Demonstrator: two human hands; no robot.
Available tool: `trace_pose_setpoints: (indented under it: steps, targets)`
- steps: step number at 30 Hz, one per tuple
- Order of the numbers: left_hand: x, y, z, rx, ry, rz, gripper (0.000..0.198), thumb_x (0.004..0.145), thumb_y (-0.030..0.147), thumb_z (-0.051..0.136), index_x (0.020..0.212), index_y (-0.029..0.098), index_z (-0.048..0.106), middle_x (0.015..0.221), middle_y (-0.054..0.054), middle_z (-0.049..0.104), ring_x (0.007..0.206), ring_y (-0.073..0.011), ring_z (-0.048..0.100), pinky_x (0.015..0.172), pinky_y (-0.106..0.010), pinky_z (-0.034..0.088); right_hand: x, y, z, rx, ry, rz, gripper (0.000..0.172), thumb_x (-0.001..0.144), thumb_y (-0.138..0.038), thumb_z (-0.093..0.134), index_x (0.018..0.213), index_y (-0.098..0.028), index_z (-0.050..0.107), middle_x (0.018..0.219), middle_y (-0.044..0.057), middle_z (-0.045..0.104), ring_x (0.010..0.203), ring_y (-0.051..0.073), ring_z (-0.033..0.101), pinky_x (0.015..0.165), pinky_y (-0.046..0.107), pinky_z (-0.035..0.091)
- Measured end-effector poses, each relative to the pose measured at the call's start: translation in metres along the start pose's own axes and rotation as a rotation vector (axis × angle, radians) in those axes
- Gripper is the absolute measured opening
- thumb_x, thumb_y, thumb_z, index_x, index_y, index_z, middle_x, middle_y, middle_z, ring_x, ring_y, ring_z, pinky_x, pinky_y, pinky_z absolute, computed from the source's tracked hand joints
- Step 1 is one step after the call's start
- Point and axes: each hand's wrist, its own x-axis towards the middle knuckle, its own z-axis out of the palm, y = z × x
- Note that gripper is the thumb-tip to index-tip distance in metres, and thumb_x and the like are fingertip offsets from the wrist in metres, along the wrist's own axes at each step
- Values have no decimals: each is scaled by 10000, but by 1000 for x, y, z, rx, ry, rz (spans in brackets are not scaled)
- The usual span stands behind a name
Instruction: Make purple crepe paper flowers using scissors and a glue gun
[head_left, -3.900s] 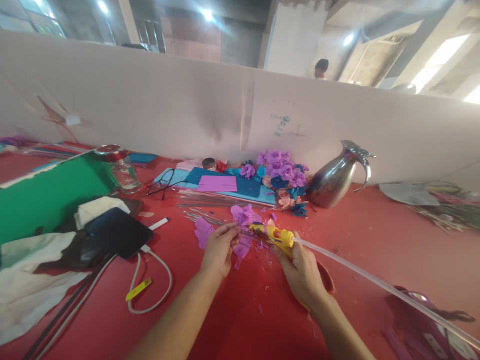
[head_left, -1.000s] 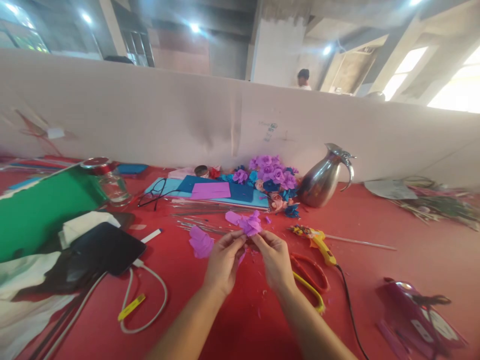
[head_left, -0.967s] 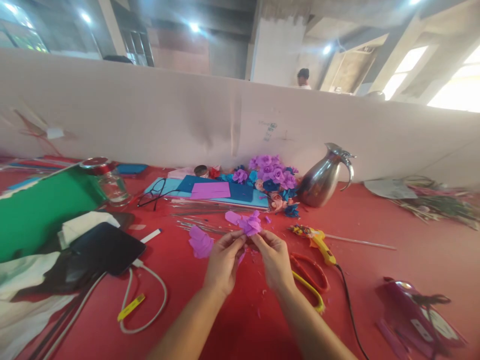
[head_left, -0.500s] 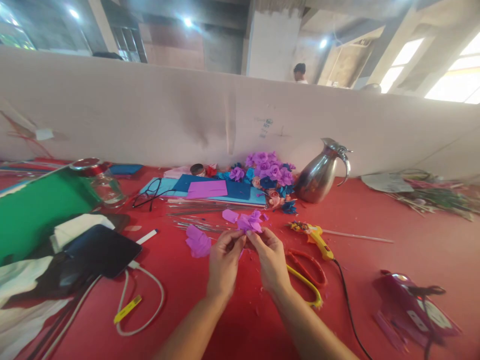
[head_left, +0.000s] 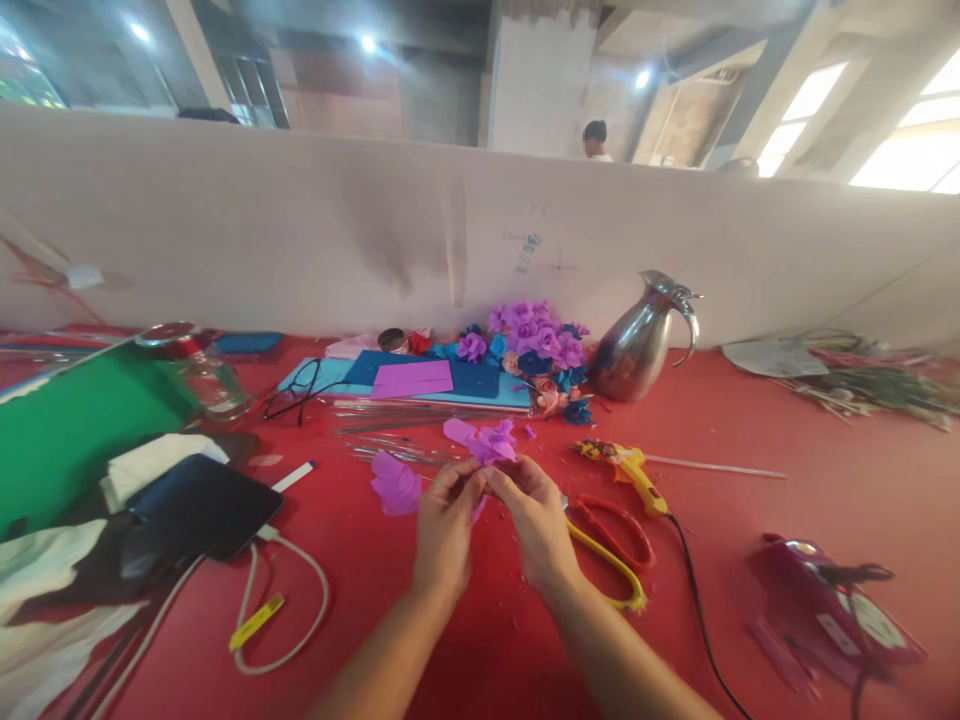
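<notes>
Between my fingertips I hold a purple paper flower (head_left: 493, 441) with ruffled petals, above the middle of the red table. My left hand (head_left: 448, 520) pinches its base from the left. My right hand (head_left: 536, 515) pinches the same base from the right, the two thumbs close together. What lies under the fingertips is hidden. Left of my left hand is a pile of cut purple paper petals (head_left: 396, 485). Scissors (head_left: 611, 550) with red and yellow handles lie beside my right hand, and past them a yellow glue gun (head_left: 637, 480) with a clear glue stick.
Finished paper flowers (head_left: 540, 340) are heaped at the back beside a steel jug (head_left: 637, 340). Thin wires (head_left: 390, 447) lie ahead of my hands, below purple and blue paper sheets (head_left: 412, 378). A black tablet (head_left: 210, 503) and white cable lie left, a power strip (head_left: 847, 605) right.
The flower in my fingers has turned and shifted slightly left. Both hands keep their pinch on it. The whole view has moved a little.
</notes>
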Motion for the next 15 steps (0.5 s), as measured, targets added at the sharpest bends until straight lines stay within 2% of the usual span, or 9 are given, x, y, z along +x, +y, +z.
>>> trace_pose_setpoints:
  steps: [5,10,15]
  targets:
    - [1,6,4,-126,16,-157,250,549,233,850,759,170,730,744,-13,710,702,-116,623,723,-228,477,-1,4,-2,33,31,41,275,630,-347,807,817,-167,719,779,23,722,730,151,631,759,279,484]
    - [0,6,7,-112,-45,-143,235,566,236,839,768,161,746,751,-25,721,740,-136,635,771,-254,480,0,3,-3,14,14,-16,224,664,-356,779,775,-168,729,717,9,703,697,146,606,729,269,475]
    - [-2,1,6,-49,-2,-50,208,593,263,835,758,175,743,785,-19,703,777,-152,627,788,-273,480,-1,4,-2,-30,20,-50,223,694,-372,753,797,-174,735,750,21,711,739,172,622,750,285,482]
